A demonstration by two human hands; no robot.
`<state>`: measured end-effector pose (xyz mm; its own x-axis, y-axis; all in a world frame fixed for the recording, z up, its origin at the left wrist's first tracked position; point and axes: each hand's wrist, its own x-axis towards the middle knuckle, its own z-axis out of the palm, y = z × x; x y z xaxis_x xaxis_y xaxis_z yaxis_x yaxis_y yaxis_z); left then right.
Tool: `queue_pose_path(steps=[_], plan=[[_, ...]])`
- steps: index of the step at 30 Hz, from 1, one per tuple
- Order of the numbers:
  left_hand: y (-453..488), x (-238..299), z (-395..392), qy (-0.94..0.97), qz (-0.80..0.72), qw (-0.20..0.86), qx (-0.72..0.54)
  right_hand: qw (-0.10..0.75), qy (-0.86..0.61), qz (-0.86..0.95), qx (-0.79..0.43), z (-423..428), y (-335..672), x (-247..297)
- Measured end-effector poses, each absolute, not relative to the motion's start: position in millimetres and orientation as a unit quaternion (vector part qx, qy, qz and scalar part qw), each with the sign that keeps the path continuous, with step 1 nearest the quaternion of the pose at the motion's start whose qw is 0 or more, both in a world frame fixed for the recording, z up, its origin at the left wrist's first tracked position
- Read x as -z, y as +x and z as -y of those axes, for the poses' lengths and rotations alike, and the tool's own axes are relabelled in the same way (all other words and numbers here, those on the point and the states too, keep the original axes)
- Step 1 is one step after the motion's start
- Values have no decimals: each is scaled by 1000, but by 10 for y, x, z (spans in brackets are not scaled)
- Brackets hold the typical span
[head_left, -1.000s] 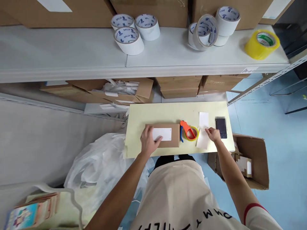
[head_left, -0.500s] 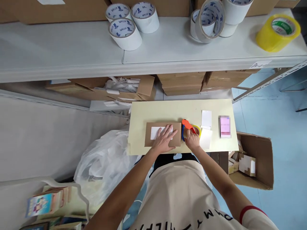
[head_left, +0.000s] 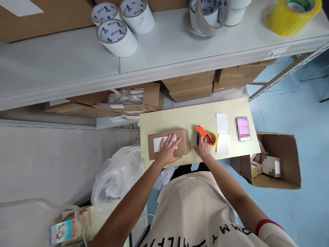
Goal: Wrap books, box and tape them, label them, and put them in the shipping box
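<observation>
A closed cardboard box (head_left: 183,144) with a white label (head_left: 157,145) on top lies on the small pale table (head_left: 174,116). My left hand (head_left: 168,151) rests on its top with fingers spread, partly over the label. To the right of the box, my right hand (head_left: 205,148) grips an orange and blue tape dispenser (head_left: 201,131) loaded with a yellow-edged roll of tape (head_left: 215,138). A gap separates the dispenser from the box. My fingers hide part of the dispenser's near side.
White slips (head_left: 223,143) and a blurred pink item (head_left: 243,129) lie toward the table's right end. An open carton (head_left: 288,161) holding small boxes stands beyond it. Tape rolls (head_left: 118,41) sit on the shelf (head_left: 77,65) above. Plastic bags (head_left: 115,171) bulge at left.
The box has slid left under my left hand, and a gap has opened between it and the tape dispenser in my right hand. The camera view has tilted.
</observation>
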<state>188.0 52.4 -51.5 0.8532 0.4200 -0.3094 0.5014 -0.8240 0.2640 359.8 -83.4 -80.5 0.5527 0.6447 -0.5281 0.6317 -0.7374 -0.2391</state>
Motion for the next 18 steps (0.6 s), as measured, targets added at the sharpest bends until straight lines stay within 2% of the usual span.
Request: queue_pose_path(steps=[10, 12, 14, 18], plan=[[1736, 526, -517, 947, -207, 232, 79, 72, -917, 276, -280, 929, 3565, 857], [1748, 462, -554, 935, -226, 267, 61, 142, -909, 274, -281, 1028, 3553, 785], [1821, 350, -612, 910, -263, 318, 35, 254, -881, 281, -283, 1180, 3510, 675], [2116, 18, -704, 806, -284, 518, 31, 451, -787, 272, -322, 1554, 3260, 360]])
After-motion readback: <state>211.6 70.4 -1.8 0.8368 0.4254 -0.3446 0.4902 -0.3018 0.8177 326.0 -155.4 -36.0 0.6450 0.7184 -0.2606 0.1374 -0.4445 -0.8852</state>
